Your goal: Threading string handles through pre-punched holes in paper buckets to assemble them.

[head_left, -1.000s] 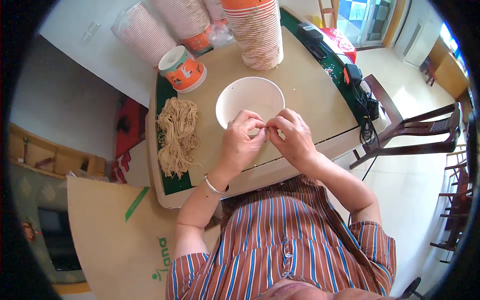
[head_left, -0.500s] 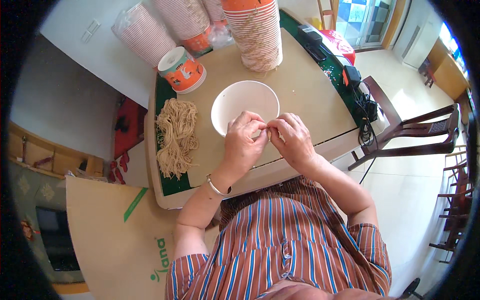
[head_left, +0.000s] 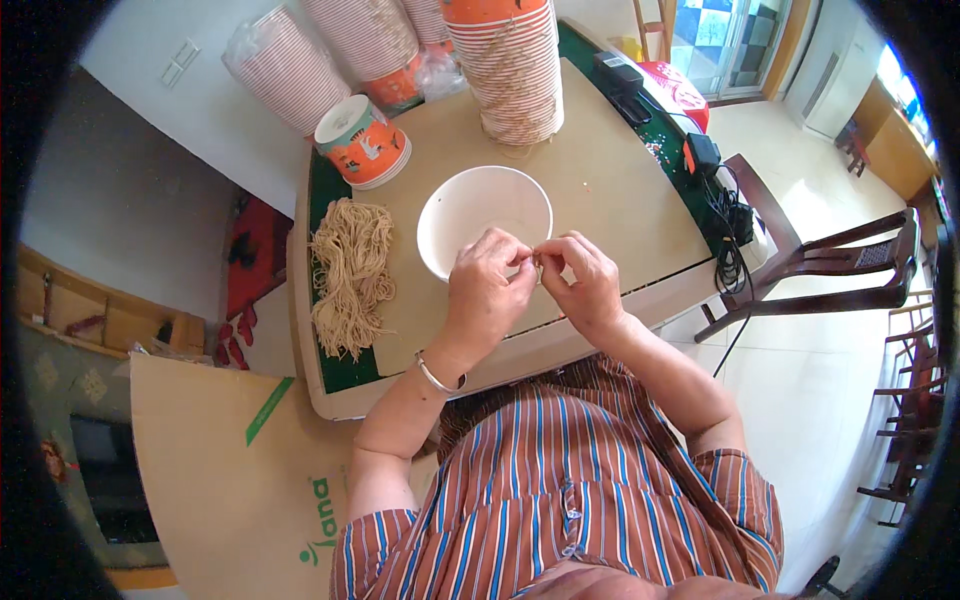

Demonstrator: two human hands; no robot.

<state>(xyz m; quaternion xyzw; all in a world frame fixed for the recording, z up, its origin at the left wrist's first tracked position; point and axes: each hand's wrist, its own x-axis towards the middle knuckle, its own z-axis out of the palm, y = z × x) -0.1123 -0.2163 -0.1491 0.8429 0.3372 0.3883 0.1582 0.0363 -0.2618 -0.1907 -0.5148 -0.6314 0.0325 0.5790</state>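
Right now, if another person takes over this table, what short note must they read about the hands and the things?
Left hand and right hand: fingertips pinched together over the near rim of the white round paper bowl, on something too small to identify.
Bowl: upright on the tan tabletop, inside looks empty.
Pile of pale tan strings: lies left of the bowl, untouched.
Orange printed paper cup and tall stack of striped paper cups: behind the bowl.
Done: nothing visible in the bowl. Left: cannot tell beyond the string pile waiting.

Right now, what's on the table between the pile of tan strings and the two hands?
In the head view, only bare brown tabletop separates the tan strings from the left hand; the white bowl sits farther back.
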